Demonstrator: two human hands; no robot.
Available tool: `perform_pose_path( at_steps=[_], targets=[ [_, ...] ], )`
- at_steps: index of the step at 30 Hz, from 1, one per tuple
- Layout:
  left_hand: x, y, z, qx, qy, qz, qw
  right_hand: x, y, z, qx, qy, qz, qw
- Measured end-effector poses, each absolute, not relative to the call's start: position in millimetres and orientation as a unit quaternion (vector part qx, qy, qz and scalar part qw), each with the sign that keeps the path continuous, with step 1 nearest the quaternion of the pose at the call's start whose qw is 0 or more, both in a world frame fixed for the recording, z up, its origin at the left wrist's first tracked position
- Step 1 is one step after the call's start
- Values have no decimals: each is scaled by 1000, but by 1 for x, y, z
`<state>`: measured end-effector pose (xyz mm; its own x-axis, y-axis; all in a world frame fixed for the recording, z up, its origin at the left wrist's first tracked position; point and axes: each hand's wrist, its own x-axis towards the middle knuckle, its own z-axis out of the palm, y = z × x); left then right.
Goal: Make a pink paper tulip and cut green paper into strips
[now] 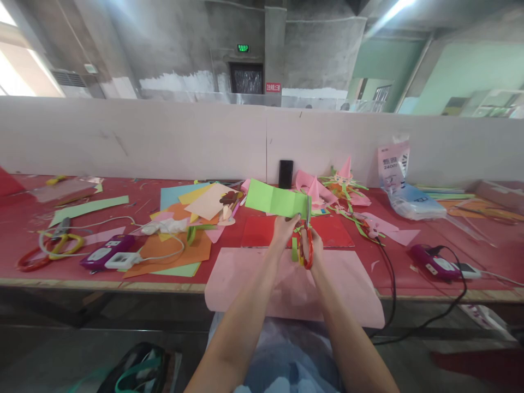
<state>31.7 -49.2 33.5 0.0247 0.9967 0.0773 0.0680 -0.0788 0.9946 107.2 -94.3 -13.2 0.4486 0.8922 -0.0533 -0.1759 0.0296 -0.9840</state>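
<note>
A creased strip of light green paper (274,200) is pinched by its lower edge in my left hand (285,228), raised above the table. My right hand (314,245) grips scissors (309,254) with red and yellow handles. Their blades point up and lie across the paper's right end. A small curled green piece (295,249) hangs by the scissor handles. Below my hands a red sheet (256,232) lies flat, and a large pink sheet (241,278) bends over the table's front edge.
Coloured paper sheets (180,254) overlap at left, near a purple power strip (107,252) and second scissors (61,245). A black phone (285,173) leans on the partition. Pink paper cones (346,168), a plastic bag (413,199) and another purple power strip (434,262) with cables are at right.
</note>
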Motion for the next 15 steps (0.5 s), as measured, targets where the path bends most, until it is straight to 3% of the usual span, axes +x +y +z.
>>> perform_pose_path(
  at_steps=[15],
  targets=[
    [32,-49,33,539,490,499,470,108,-96,-14,-551,-335,393,656]
  ],
)
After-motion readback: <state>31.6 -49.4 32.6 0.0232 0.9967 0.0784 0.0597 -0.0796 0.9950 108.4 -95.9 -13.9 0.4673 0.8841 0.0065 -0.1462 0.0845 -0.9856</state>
